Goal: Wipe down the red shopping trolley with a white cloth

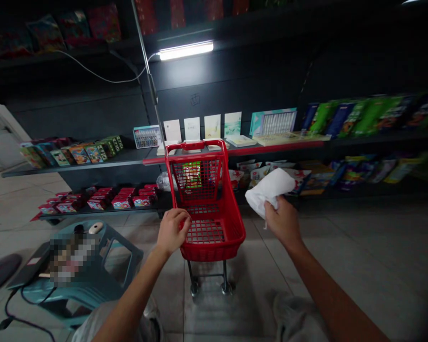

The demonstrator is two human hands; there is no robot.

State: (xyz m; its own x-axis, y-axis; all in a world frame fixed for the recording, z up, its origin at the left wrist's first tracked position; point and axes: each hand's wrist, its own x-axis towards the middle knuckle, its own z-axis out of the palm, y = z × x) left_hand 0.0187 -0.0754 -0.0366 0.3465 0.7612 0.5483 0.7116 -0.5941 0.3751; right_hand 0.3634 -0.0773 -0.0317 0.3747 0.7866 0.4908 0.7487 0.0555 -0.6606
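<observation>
Hands low in front of me, black shelves (74,164) run across the wall ahead, with a small red shopping cart (196,145) between my hands. Off to my left stands a teal plastic stool (124,256). My left hand (172,232) curls around the cart's rim, and a firm hold there steadies the cart. My right hand (283,221) pinches a crumpled white cloth (269,191), held clear of the cart. The shelved packets (371,116) are too small and blurred for any brand or label to be read.

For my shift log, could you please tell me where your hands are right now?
Left hand on red shopping cart rim. Right hand holding white cloth. Teal stool beside cart, on left.
</observation>
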